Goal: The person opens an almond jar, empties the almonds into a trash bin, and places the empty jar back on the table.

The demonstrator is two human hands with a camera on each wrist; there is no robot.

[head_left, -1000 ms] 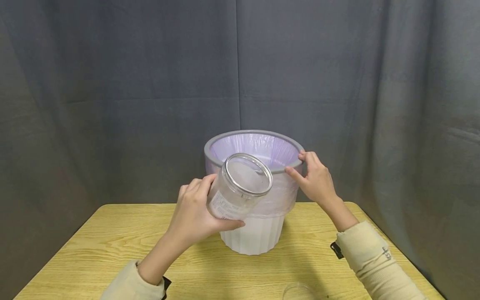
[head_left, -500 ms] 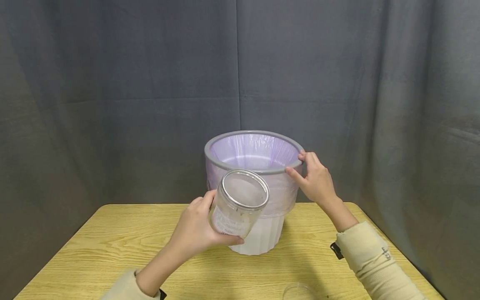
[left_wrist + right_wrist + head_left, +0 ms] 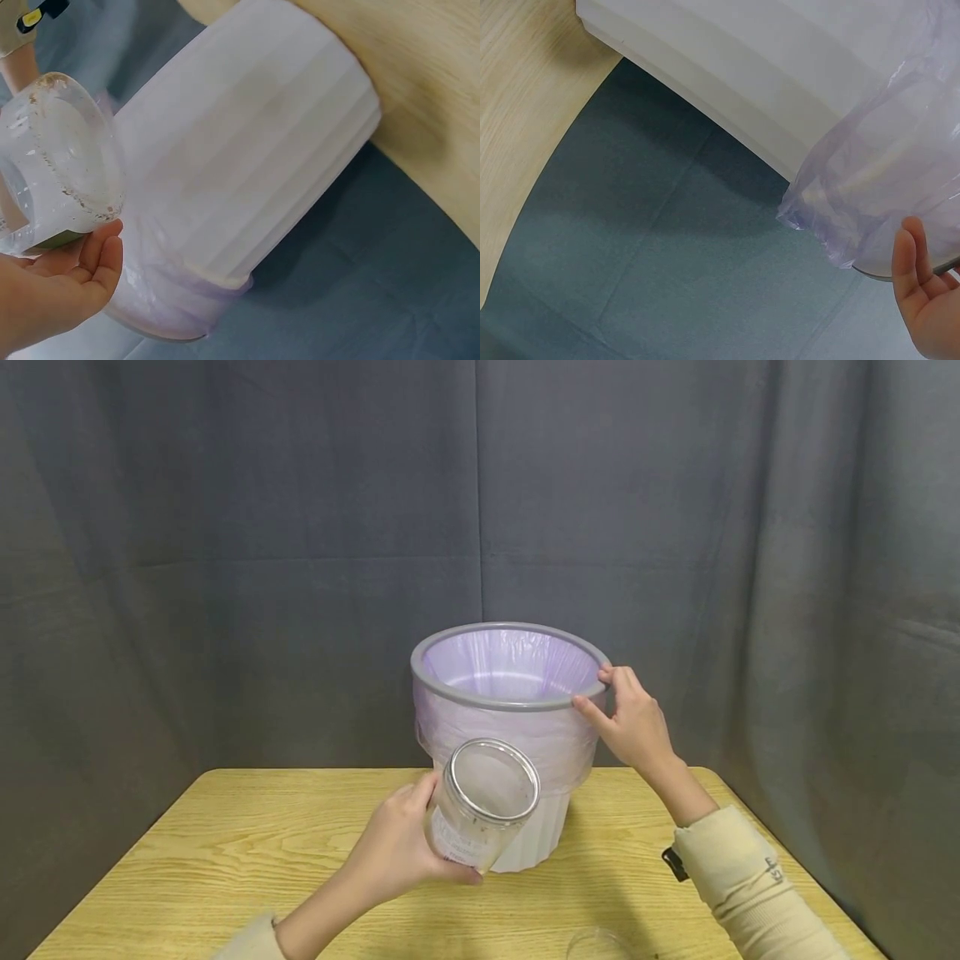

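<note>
- Left hand (image 3: 397, 852) grips clear jar (image 3: 482, 803) round its lower body, fingers and thumb curled on it; jar is tilted, open mouth facing up and toward the camera, held above the table (image 3: 187, 852) just in front of the bin (image 3: 517, 827).
- Jar looks empty, label on its lower side, specks of residue on the glass seen in left wrist view (image 3: 52, 161).
- Left wrist view: fingertips (image 3: 105, 259) under the jar, bin wall (image 3: 247, 165) right behind it.
- Right hand (image 3: 633, 722) holds the grey rim (image 3: 465, 693) of the bin on its right side, thumb on the outer edge, fingers hooked at the top; clamped on the rim.
- Bin is white and ribbed, stands upright on the wooden table near the far edge, lined with a pale purple bag (image 3: 510, 660) folded over the outside under the rim.
- Right wrist view: bag overhang (image 3: 885, 187) hanging over the white wall, fingers (image 3: 922, 300) just below it.
- Clear glass thing (image 3: 596, 943) at the bottom edge of the head view, mostly cut off, cannot tell what it is.
- Dark grey curtain (image 3: 225, 527) behind the table.
</note>
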